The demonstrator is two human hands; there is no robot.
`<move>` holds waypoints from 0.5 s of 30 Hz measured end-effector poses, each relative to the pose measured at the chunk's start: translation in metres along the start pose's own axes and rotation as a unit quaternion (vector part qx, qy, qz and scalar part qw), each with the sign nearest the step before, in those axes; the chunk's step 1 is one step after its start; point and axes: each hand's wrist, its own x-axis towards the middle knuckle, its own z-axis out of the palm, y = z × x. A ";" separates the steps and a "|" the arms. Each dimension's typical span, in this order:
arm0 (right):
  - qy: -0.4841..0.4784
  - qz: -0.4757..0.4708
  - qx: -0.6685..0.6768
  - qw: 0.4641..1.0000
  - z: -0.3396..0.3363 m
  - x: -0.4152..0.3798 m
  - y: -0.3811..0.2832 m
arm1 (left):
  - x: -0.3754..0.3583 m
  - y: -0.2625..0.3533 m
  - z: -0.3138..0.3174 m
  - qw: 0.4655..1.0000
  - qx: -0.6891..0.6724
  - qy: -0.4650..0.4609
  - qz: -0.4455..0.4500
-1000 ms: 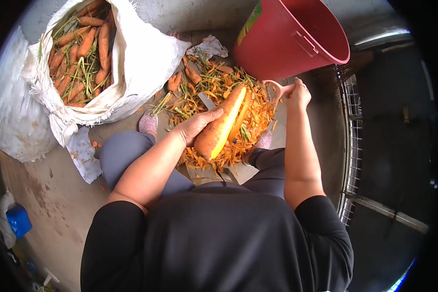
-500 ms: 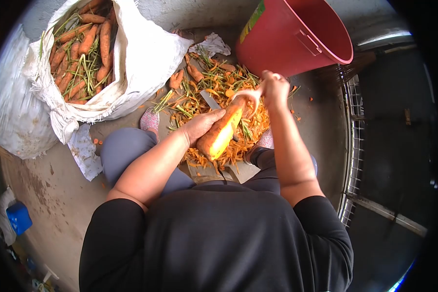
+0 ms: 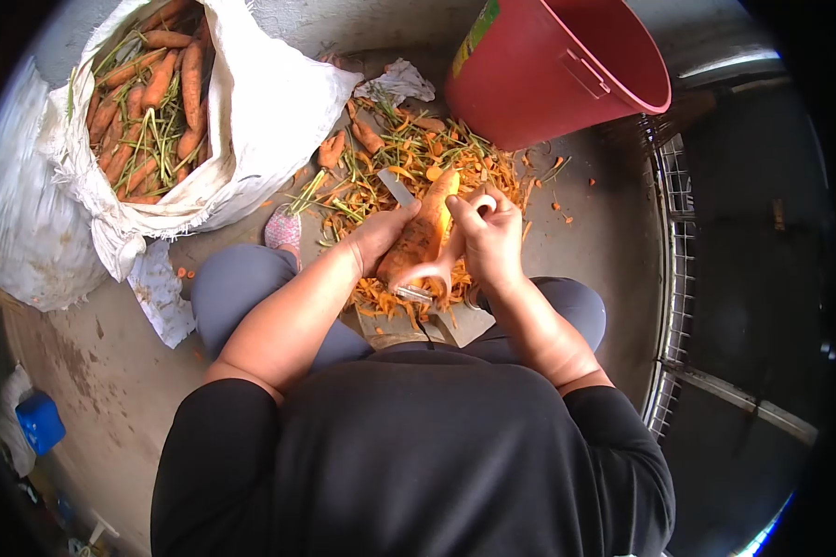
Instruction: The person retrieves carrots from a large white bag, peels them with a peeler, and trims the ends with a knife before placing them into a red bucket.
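Observation:
A large, partly peeled carrot (image 3: 417, 243) slants over a heap of orange peelings (image 3: 499, 176); its far right side is bright orange-yellow, the rest still dull and brownish. My left hand (image 3: 381, 237) is wrapped round its left side. My right hand (image 3: 492, 234) grips the handle of a pale pink peeler (image 3: 433, 271), whose blade end is by the carrot's near end. Whether the blade touches the carrot I cannot tell. Beyond my left hand a flat knife blade (image 3: 396, 187) lies on the peelings.
An open white sack (image 3: 274, 111) full of carrots (image 3: 163, 79) stands at the far left. A red bucket (image 3: 529, 79) stands at the back right. Loose carrots (image 3: 331, 148) and green stalks lie beyond the heap. A metal grating (image 3: 683, 269) runs along the right; a blue container (image 3: 39, 422) is at the left.
My right hand has come nearer to my body, bringing the peeler from the carrot's far end to its near end. The carrot has turned a little, showing more of its brownish side.

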 end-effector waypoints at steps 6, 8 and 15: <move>0.191 0.070 -0.039 0.978 -0.039 0.097 0.031 | -0.009 -0.003 0.006 0.998 0.070 -0.006 -0.007; 0.267 0.054 -0.055 0.961 -0.082 0.138 0.055 | -0.011 -0.003 0.006 0.997 0.083 -0.005 0.001; 0.278 0.007 0.023 0.960 -0.093 0.107 0.030 | -0.003 0.008 -0.006 0.999 -0.026 -0.040 -0.027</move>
